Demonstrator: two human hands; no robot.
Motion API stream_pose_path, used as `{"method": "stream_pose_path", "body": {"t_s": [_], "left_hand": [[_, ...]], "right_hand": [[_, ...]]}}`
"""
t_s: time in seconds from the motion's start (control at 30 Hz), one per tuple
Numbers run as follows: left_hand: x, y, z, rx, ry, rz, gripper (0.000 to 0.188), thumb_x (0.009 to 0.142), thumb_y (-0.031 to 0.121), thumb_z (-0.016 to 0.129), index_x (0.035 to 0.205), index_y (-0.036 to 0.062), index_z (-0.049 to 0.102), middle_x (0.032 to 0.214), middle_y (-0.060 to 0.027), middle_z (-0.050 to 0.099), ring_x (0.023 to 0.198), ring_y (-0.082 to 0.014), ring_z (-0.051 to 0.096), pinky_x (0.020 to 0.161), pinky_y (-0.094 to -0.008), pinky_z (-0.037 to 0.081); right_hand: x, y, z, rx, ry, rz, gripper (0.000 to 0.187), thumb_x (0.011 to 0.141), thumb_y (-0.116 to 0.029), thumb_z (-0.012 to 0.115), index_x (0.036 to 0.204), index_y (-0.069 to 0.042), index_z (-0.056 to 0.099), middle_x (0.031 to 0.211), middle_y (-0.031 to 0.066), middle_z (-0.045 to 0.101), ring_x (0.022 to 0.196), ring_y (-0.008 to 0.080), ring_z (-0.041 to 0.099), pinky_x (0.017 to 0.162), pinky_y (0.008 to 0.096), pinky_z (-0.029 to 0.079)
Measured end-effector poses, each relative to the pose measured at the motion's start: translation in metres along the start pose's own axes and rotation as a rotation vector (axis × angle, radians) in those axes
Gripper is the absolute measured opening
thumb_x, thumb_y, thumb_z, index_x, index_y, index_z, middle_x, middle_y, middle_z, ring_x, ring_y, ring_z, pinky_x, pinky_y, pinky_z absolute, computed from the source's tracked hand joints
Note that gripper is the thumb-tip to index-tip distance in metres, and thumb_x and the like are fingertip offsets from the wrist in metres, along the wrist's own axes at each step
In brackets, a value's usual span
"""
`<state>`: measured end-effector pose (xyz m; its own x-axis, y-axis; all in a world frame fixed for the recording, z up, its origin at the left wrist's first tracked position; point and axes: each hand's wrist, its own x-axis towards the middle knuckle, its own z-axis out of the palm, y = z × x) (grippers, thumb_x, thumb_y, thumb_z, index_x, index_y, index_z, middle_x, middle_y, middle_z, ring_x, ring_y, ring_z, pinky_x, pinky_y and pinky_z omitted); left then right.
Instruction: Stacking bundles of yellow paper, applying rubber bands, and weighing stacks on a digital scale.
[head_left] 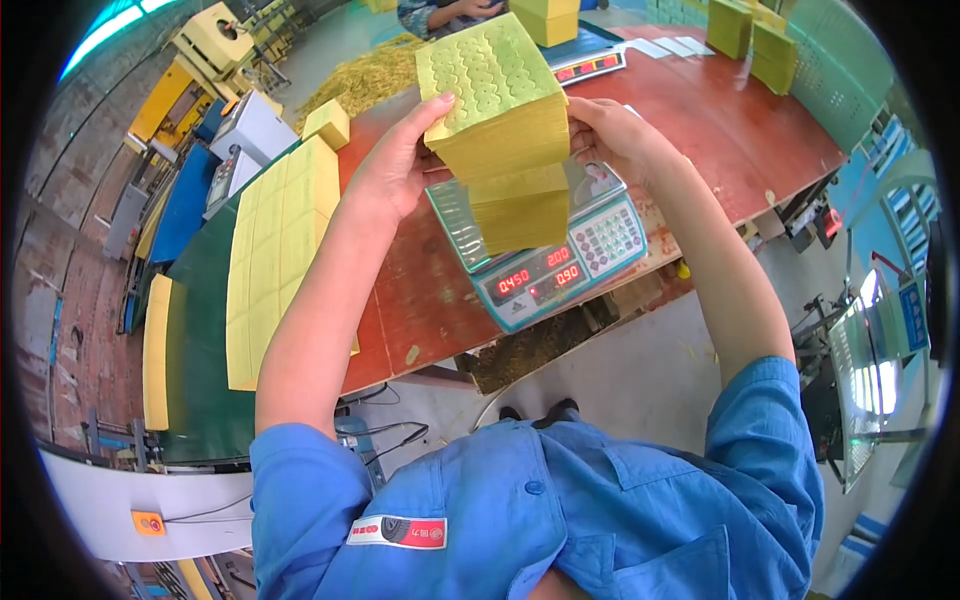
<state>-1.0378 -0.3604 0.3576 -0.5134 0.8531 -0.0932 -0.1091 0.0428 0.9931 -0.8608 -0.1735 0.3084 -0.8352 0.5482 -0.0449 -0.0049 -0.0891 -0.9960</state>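
My left hand (393,162) and my right hand (618,137) grip a thick stack of yellow paper (500,125) from its two sides. Rows of wavy punched marks cover the top sheet, and the left thumb lies on its edge. Below the held stack, a second yellow paper stack (520,212) stands on the pan of a digital scale (565,275), whose red display is lit. Whether the two stacks touch cannot be made out. Most of the right fingertips are hidden behind the held stack.
Long rows of yellow paper blocks (280,250) lie on a green surface at the left. A co-worker's hand (475,10), a heap of yellow strips (370,78) and another scale (590,65) are at the far side. More yellow stacks (772,58) stand on the red table (710,125).
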Motion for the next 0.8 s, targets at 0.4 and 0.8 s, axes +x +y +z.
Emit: {"method": "stream_pose_path", "body": {"t_s": [0.4,0.8], "left_hand": [[0.023,-0.028,-0.014,0.019,-0.089,-0.118,0.074,0.077,0.052,0.075,0.132,0.0065,0.055,0.122,-0.0124,0.060,0.110,-0.0248,0.057,0.096,-0.0418,0.047],[0.012,-0.030,-0.013,0.083,-0.100,-0.089,0.071,0.081,0.053,0.071,0.132,0.0052,0.056,0.124,-0.0107,0.061,0.110,-0.0227,0.057,0.094,-0.0403,0.046]], "right_hand": [[-0.006,0.025,0.003,-0.085,0.049,0.120,0.037,0.099,-0.041,0.053,0.094,-0.008,0.068,0.085,0.0003,0.067,0.074,0.0076,0.061,0.069,0.0237,0.050],[-0.007,0.042,0.002,-0.114,0.084,-0.004,0.048,0.096,-0.048,0.057,0.101,-0.002,0.070,0.088,0.0056,0.068,0.079,0.0135,0.063,0.077,0.0283,0.052]]}}
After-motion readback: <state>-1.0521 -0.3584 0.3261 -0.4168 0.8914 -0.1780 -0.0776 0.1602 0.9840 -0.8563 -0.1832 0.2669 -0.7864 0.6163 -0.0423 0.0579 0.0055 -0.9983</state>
